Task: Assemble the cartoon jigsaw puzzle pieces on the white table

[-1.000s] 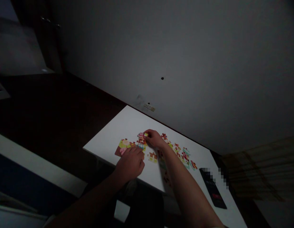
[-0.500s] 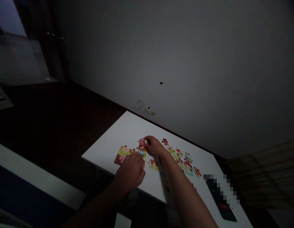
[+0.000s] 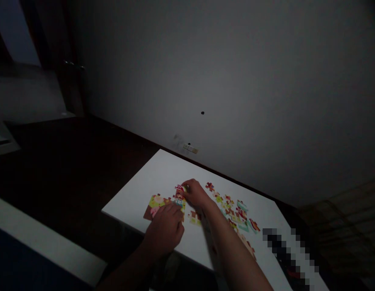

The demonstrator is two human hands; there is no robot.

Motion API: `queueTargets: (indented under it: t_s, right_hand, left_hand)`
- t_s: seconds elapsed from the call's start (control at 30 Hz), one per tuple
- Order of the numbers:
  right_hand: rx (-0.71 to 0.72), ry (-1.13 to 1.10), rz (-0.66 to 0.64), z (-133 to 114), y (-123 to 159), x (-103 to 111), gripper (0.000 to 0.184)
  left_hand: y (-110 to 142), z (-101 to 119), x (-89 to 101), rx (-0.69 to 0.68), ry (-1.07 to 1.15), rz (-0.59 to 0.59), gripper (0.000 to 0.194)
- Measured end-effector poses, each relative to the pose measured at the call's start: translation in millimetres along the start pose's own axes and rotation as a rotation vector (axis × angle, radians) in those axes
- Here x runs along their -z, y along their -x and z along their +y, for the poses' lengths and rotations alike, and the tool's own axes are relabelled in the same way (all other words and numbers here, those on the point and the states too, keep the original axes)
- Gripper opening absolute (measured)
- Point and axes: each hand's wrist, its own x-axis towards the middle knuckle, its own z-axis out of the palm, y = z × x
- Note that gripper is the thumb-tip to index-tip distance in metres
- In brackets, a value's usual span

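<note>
Pinching a piece (image 3: 179, 188) with my right hand's (image 3: 196, 195) fingers, I'm resting my left hand (image 3: 165, 229) on the puzzle (image 3: 157, 200), can't tell its grip. One chunk's sitting joined on the worktop (image 3: 139, 182); loads of loose pieces (image 3: 236, 215) are lying apart.

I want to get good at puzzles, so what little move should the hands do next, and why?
Maybe the right hand could gently press the red-topped piece down. Its fingertips are at that piece's edge, beside the joined pieces, and the left hand already rests over them. I can't tell if it's fully locked.
</note>
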Motion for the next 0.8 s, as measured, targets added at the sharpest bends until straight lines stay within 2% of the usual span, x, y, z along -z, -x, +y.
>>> queueTargets:
  t_s: [0.1, 0.17, 0.27, 0.37, 0.43, 0.63, 0.8]
  right_hand:
    - [0.056, 0.026, -0.028, -15.2, 7.1, 4.6, 0.018]
    - [0.094, 0.027, -0.017, -23.1, 19.7, 8.1, 0.021]
    - [0.055, -0.025, 0.157, -23.9, 53.3, 13.3, 0.033]
    - [-0.052, -0.062, 0.388, -12.8, 97.5, 17.8, 0.035]
    - [-0.120, -0.072, 0.467, -3.6, 127.1, 20.3, 0.035]
    - [-0.249, -0.079, 0.571, 23.4, 199.6, 32.2, 0.032]
    - [-0.432, -0.152, 0.639, 53.2, 238.4, 44.8, 0.036]
  left_hand:
    - [-0.1, 0.3, 0.7, -0.006, 0.000, 0.004, 0.021]
    - [0.1, 0.0, 0.4, -0.011, -0.004, 0.011, 0.021]
    - [0.7, -1.3, -1.3, -0.020, -0.013, 0.026, 0.023]
    - [1.1, -4.0, -3.1, -0.041, -0.010, 0.040, 0.025]
    - [0.9, -6.7, -4.3, -0.063, -0.011, 0.042, 0.025]
    - [1.3, -15.9, -6.9, -0.141, -0.068, 0.076, 0.030]
    - [2.2, -19.8, -5.8, -0.185, -0.116, 0.087, 0.030]
